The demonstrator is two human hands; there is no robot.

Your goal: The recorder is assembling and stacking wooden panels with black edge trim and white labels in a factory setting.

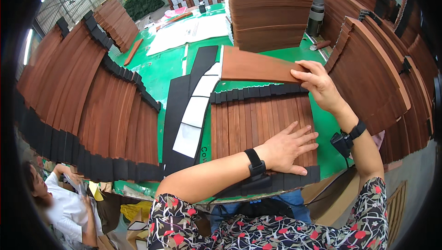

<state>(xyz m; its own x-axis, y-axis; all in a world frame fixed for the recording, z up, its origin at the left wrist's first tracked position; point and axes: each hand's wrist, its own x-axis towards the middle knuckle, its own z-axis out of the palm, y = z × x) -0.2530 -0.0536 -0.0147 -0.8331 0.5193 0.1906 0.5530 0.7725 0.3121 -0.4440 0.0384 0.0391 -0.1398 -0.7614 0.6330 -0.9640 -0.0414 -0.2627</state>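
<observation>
My right hand [321, 85] grips the right end of a reddish-brown wooden board [258, 66], thumb and fingers pinching its edge. The board is raised and slightly tilted above the green tabletop [149, 82]. Its left end meets a column of white rectangular pieces [191, 111] lying on black sheets [177, 94]; I cannot tell whether it touches them. Fingers spread, my left hand [289, 149] rests flat on a row of upright boards [239, 128] set tightly side by side. Black end pieces [258, 92] cap that row at its far and near ends.
Boards with black ends [69, 102] stand in curved rows at left, and more stacks [368, 66] line the right. A tall board stack [271, 15] and a flask [315, 15] stand at the back. Another person [69, 204] in white is at lower left.
</observation>
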